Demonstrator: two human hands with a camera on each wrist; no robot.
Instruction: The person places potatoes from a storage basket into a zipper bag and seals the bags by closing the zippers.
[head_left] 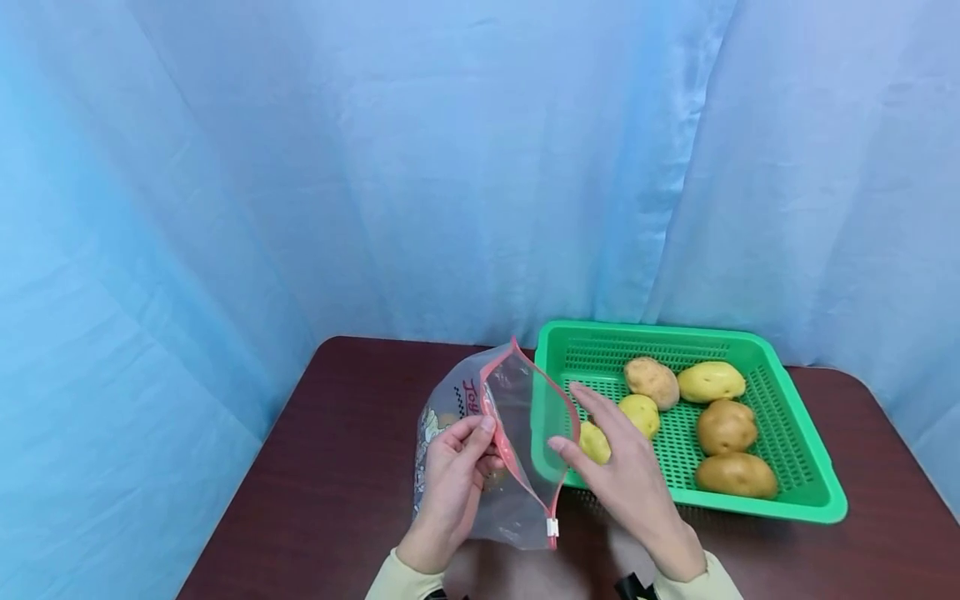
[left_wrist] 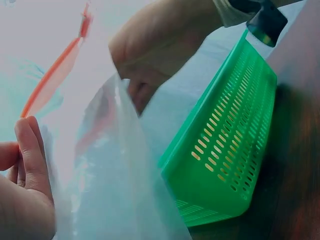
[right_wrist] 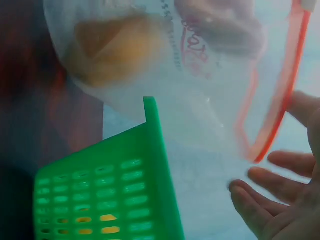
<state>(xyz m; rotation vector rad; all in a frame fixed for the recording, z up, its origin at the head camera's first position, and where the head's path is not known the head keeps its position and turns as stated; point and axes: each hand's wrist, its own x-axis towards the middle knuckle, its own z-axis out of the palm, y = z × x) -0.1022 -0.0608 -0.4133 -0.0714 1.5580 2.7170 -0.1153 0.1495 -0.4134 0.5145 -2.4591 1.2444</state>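
A clear zip bag (head_left: 517, 527) with a pink-red rim and printed lettering stands mouth open in front of me. My left hand (head_left: 452, 487) pinches the near-left side of its rim between thumb and fingers. A white slider (head_left: 552, 527) sits at the lower end of the zip. Beside the opposite rim is my right hand (head_left: 630, 475), its fingers extended and spread. In the right wrist view, fingertips (right_wrist: 300, 106) overlap the red rim. A yellowish-brown rounded item (right_wrist: 120, 50) shows blurred through the bag's plastic.
A green perforated basket (head_left: 806, 427) stands to the right on the dark brown table (head_left: 315, 467). Several potatoes lie in it, among them a brown potato (head_left: 737, 476) and a yellow potato (head_left: 711, 382). A pale blue curtain (head_left: 450, 167) hangs behind the table.
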